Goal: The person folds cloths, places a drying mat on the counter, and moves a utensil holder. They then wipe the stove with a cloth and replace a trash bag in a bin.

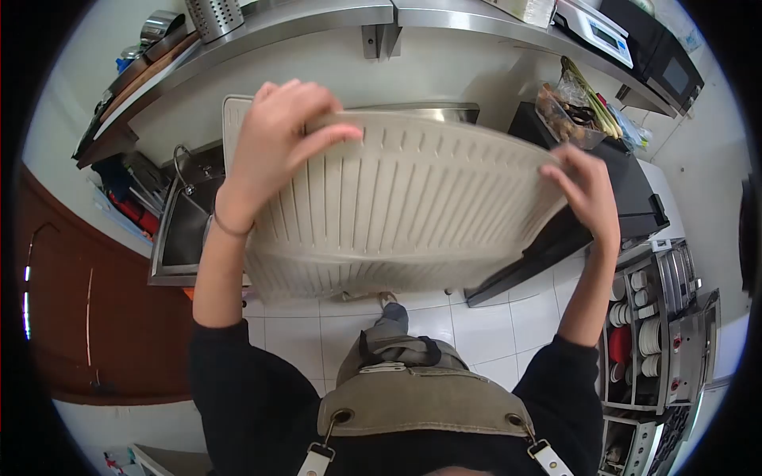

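A large beige ribbed mat (pixel 397 190) hangs in front of me at chest height, its lower part folded or curved and slightly blurred. My left hand (pixel 286 131) grips its upper left edge, the thumb on the near face and the fingers over the top. My right hand (pixel 583 182) pinches the upper right corner between thumb and fingers. Behind the mat, a metal surface (pixel 452 113) and a pale corner piece at the upper left show in part.
A steel sink (pixel 190 230) with a tap is at the left. A steel shelf (pixel 317 28) runs overhead, bearing a scale (pixel 599 33). Vegetables (pixel 587 111) lie on a dark counter at the right. A dish rack (pixel 635 333) with plates stands lower right.
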A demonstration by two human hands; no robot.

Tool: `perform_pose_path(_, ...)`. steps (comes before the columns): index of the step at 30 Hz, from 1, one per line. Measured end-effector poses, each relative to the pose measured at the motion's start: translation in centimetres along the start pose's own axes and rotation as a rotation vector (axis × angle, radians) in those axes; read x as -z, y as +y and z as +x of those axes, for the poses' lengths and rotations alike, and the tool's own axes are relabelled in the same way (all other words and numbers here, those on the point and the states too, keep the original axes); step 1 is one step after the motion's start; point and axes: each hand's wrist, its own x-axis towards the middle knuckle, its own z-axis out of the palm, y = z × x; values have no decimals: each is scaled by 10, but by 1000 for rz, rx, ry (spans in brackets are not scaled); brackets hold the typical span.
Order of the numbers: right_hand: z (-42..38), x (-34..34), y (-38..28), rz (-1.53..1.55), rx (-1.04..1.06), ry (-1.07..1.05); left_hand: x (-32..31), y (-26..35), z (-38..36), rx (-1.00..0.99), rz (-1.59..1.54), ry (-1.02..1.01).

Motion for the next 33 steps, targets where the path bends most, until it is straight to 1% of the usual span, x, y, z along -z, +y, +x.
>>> perform_pose_path(2, 46, -8, 19, -115, 77, -3, -31, -42, 12, -3, -1, 2)
perform_pose_path(4, 92, -26, 46, -205, 124, 39, -67, -86, 26, -9, -2, 4)
perform_pose_path(6, 135, -48, 81, -263, 142, 106, -103, -125, 37, -56, 36, 45)
perform_pose_path(7, 152, -58, 89, -357, 80, 127, -118, -140, 39, -60, 33, 48)
perform_pose_path(8, 162, -66, 97, -318, 90, 194, -133, -155, 42, -53, 38, 32)
perform_pose_path(9, 169, -72, 102, -343, 124, 238, -144, -168, 47, -46, 43, 18)
perform_pose_path(11, 170, -84, 110, -411, 163, 328, -155, -169, 46, -63, 100, 19)
perform_pose_path(12, 162, -92, 113, -453, 166, 374, -159, -164, 40, -77, 155, 13)
perform_pose_path(14, 137, -115, 134, -467, 243, 375, -170, -152, 18, -55, 155, -103)
perform_pose_path(16, 97, -145, 154, -428, 225, 195, -199, -148, -27, 5, 36, -254)
perform_pose_path(18, 45, -191, 187, -298, 63, 48, -234, -130, -86, 151, -224, -391)
perform_pose_path(20, 2, -231, 205, -281, -80, -46, -279, -109, -153, 328, -417, -530)
perform_pose_path(22, -40, -273, 231, -234, -128, -21, -313, -83, -198, 514, -553, -663)
perform_pose_path(24, -69, -296, 245, -296, -151, -167, -327, -64, -224, 493, -609, -660)
perform_pose_path(26, -85, -306, 248, -230, -259, -169, -332, -61, -228, 468, -662, -652)
perform_pose_path(28, -93, -311, 247, -233, -258, -121, -326, -55, -229, 633, -714, -655)
perform_pose_path(32, -98, -322, 245, -199, -294, -73, -337, -48, -257, 650, -687, -627)
perform_pose_path(33, -99, -324, 242, -180, -329, -13, -337, -46, -260, 651, -684, -627)
